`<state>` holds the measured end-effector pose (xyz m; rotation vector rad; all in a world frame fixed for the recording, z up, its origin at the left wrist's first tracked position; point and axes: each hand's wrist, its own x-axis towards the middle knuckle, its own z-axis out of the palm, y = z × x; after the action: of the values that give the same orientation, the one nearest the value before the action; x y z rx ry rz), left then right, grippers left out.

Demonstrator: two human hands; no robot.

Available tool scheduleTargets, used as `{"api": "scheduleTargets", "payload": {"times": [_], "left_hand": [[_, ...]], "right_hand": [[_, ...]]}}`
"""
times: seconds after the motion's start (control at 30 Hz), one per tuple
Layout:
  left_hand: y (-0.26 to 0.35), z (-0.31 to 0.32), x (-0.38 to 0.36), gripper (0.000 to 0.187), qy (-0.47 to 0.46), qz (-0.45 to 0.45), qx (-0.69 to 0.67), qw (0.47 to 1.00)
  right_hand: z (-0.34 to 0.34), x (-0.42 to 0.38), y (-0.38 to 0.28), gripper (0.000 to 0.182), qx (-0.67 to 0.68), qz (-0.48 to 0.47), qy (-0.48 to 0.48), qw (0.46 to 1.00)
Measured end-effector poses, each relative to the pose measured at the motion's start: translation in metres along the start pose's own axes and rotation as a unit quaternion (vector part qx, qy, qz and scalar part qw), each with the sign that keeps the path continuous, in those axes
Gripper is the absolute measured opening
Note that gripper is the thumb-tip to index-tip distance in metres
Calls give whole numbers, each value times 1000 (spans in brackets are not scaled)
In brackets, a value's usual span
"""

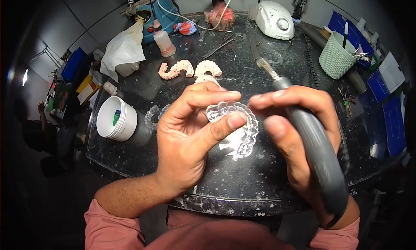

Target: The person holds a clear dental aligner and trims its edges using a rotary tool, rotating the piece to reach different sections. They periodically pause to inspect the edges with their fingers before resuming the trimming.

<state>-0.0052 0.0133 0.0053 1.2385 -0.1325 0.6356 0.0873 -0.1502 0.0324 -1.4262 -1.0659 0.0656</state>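
A clear, scalloped dental aligner is pinched between the thumb and fingers of my left hand, over the middle of the black table. My right hand is wrapped round a dark rotary handpiece. The tool's metal tip points up and away from me, and a gap separates it from the aligner. The thumb and index finger of my right hand are close to the aligner's right side. Pale dental models lie beyond my left hand. More clear aligners rest on the table left of that hand, partly hidden.
A white tub stands at the left. Along the back are a pink-tinted bottle, scissors, a knife and a white control box. A green basket of tools stands at the right.
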Motion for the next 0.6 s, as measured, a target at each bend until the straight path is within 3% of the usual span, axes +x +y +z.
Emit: {"api": "scheduleTargets", "payload": {"times": [0.03, 0.13, 0.23, 0.3, 0.37, 0.43, 0.6], "left_hand": [[0, -1, -1, 30, -8, -22, -27, 999], [5, 9, -3, 29, 18, -53, -23, 998], [12, 12, -1, 26, 16, -56, 21, 998], [19, 5, 1, 29, -11, -153, -18, 988], [21, 5, 3, 34, -15, -162, -14, 987], [28, 9, 7, 39, 5, -247, -65, 967], [31, 4, 12, 51, -43, -309, -148, 939]], "right_hand": [[8, -1, -7, 29, 135, 106, 26, 985], [2, 2, -13, 35, 197, 213, 0, 957], [0, 4, -13, 37, 194, 216, 29, 956], [-4, 4, -11, 37, 141, 174, 21, 974], [-4, 4, -10, 35, 145, 176, 24, 973], [-4, 5, -4, 34, 136, 140, 40, 980], [-5, 6, -5, 34, 151, 135, 65, 977]]}}
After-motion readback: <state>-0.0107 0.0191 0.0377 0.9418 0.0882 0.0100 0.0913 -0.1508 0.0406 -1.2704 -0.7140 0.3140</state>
